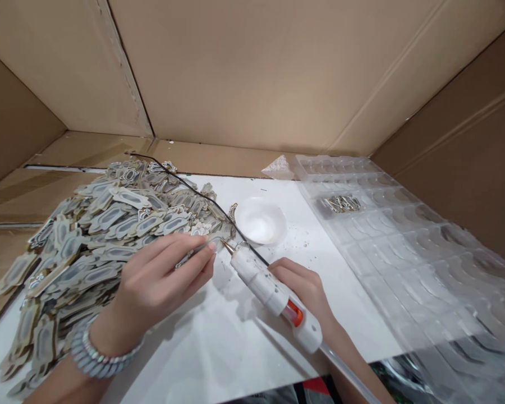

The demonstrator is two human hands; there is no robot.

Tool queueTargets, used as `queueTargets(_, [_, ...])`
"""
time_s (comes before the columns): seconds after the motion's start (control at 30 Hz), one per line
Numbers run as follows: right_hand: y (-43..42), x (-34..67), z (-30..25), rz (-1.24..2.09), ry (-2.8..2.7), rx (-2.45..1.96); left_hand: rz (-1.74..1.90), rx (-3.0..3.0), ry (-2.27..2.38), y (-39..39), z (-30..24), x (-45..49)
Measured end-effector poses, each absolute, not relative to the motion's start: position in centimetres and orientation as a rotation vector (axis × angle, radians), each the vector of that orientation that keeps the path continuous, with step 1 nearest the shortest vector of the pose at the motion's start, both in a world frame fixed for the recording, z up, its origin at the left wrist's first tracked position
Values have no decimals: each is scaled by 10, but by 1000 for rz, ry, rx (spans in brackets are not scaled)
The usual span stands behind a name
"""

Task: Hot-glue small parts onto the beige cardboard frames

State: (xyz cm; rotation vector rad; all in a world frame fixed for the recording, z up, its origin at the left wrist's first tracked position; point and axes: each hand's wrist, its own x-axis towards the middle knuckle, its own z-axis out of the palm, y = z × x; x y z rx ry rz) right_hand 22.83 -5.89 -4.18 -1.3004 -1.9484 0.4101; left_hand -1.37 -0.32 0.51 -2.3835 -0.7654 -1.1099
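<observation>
My right hand is closed round a white hot glue gun with a clear glue stick sticking out of its rear. The gun points up and to the left. Its brass nozzle sits at the edge of a small flat ornate piece, pinched between the thumb and fingers of my left hand. Most of that piece is hidden by the fingers; whether the nozzle touches it, I cannot tell. Beside my left hand lies a large heap of similar grey, frame-shaped pieces with cut-out edges.
A white bowl stands beyond the glue gun. The gun's black cord runs over the heap. On the right lies a clear compartment tray; one compartment holds small metal parts. Cardboard walls surround the white work surface.
</observation>
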Motion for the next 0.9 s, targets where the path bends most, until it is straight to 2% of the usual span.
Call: queueTargets(0.9, [-57,228,-48,373,-1916,-1276,-1078,-2372,-740,-5,9,-13])
